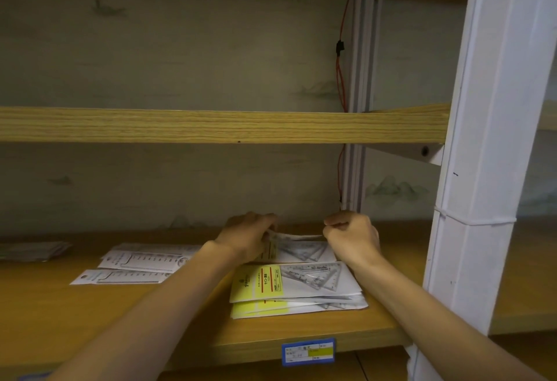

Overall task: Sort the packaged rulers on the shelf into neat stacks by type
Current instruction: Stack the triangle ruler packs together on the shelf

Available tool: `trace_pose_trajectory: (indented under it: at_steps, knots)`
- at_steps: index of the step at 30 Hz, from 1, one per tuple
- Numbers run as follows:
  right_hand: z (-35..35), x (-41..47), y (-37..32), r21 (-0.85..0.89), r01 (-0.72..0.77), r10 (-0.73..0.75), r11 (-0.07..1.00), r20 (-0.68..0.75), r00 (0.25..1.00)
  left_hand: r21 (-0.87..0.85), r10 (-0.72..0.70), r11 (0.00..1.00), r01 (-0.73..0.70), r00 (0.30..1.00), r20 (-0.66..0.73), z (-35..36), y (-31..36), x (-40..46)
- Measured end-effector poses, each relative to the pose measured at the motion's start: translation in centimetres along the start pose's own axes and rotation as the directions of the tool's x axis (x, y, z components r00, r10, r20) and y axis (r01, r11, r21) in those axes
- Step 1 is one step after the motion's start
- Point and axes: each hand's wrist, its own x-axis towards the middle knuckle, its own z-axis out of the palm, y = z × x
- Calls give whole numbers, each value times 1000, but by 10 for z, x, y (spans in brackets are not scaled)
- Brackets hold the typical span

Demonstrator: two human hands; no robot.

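Centrally, on the wooden shelf (pixel 90 314), both hands reach toward the back and hold one packaged set square (pixel 297 246) between them. The left hand (pixel 247 236) has its fingers curled over the packet's left edge, by its yellow label; the right hand (pixel 352 237) has its fingers curled at the packet's right end, and the exact contact there is hidden behind the knuckles. The hands are apart, one at each end of the packet, which is raised slightly at its rear edge.

Just in front of the held packet lies a front stack of set-square packets (pixel 298 290), several deep, with yellow-and-red labels on the left and clear triangles showing on the right; its layers are slightly offset. To the left, partly covered by the left forearm, lie straight-ruler packets (pixel 141 260) in white card, fanned rather than squared, with a single one (pixel 120 278) nearest the shelf's front. At the far left edge rests a dim grey pile (pixel 33 249) whose contents cannot be made out.

A blue-bordered price tag (pixel 308 352) is fixed to the shelf's front lip. A white upright post (pixel 482 169) stands at right, and a red cable (pixel 340 73) runs down the rear corner.
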Motion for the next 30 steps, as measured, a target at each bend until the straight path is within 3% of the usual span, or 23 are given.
trace_pose_trajectory:
  at_steps: [6,13,17,20,26,30]
  knots:
    - [3,8,4,161,-117,124,980,-31,992,-26,-34,999,28,966,-258,-14,3,-3]
    - [4,9,-12,363,-281,265,888,94,960,-11,95,993,-114,872,-479,-27,4,-14]
    - [7,6,-18,426,-351,303,834,177,936,35,162,986,-166,864,-477,-27,7,-18]
    - [11,4,-16,445,-344,294,827,180,939,17,134,990,-143,877,-461,-24,8,-21]
    - [10,15,-4,526,-304,350,794,13,937,26,110,993,-112,864,-492,-18,-8,-26]
    - [5,21,0,574,-259,362,776,-69,930,-38,107,991,-131,918,-383,-13,-14,-25]
